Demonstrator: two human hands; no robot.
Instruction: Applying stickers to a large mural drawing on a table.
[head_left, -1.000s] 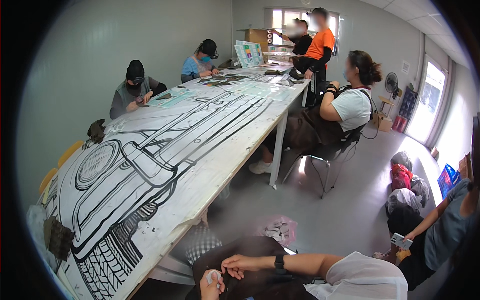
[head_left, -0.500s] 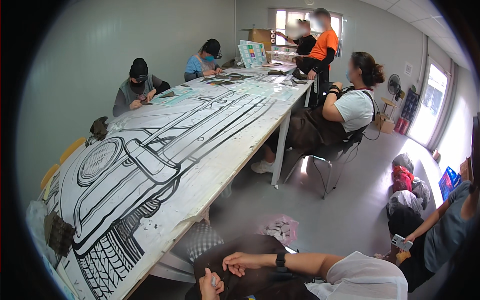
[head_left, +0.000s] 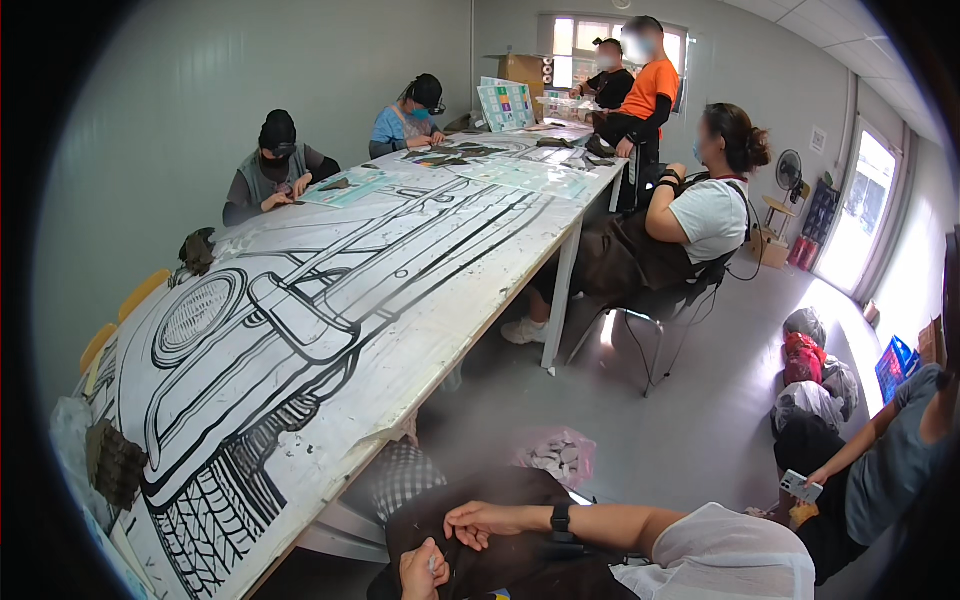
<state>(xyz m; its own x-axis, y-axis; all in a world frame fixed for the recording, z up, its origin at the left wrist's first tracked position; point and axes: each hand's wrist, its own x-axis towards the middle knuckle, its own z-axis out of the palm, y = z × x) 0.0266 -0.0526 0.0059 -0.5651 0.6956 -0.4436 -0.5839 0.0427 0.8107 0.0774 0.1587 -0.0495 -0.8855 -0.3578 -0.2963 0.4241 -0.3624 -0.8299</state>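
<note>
My left hand [head_left: 422, 572] is closed in front of me at the lower edge, with a small pale thing [head_left: 434, 565] showing at its fingers; its kind cannot be made out. Just to the right and a little farther off, my right hand [head_left: 482, 524] has its fingers bent in toward the thumb, over dark brown cloth [head_left: 535, 490] lying across my lap. Anything between those fingertips is too small to see. A dark watch [head_left: 562, 522] is on my right wrist.
A long white table [head_left: 350, 400] with a black line drawing runs away on the left, dark pieces [head_left: 118, 465] at its near end. Co-workers sit and stand around it. A pink bag [head_left: 560, 455] of pale scraps lies on the floor. At right, someone holds a phone [head_left: 800, 487].
My left hand has turned slightly and its fingers have drawn together; my right hand stays nearly in place. At the far end, the co-worker in black has lowered an arm.
</note>
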